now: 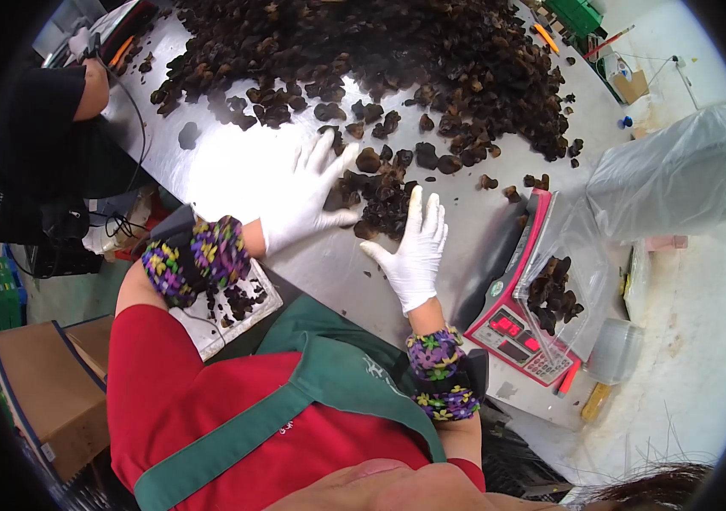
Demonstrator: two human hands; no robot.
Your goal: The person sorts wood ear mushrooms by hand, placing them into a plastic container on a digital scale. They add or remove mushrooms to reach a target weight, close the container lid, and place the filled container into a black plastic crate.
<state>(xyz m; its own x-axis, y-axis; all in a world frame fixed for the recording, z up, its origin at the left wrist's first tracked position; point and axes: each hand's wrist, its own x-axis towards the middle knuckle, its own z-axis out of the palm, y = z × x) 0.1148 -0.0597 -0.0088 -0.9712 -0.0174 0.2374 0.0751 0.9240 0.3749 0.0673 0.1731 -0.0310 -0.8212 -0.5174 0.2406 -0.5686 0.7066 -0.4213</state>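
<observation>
A small heap of dark wood ear mushrooms point(387, 198) lies on the metal table between my hands. My left hand point(305, 194), in a white glove, is at the left side of this heap, its fingers spread and the fingertips near the loose pieces. On the right side, my right hand point(414, 255), also gloved in white, has its thumb apart and its fingers stretched out along the heap's edge. Neither hand is closed around a piece. Farther back, a large pile of the same mushrooms point(363, 43) covers much of the table.
To my right stands a red digital scale point(520, 336) with a clear plastic bag of mushrooms point(554, 294) on it. Behind it is a stack of clear bags point(669, 175). A white tray point(265, 311) with small bits sits below my left forearm. Another person's arm point(93, 89) is at the left.
</observation>
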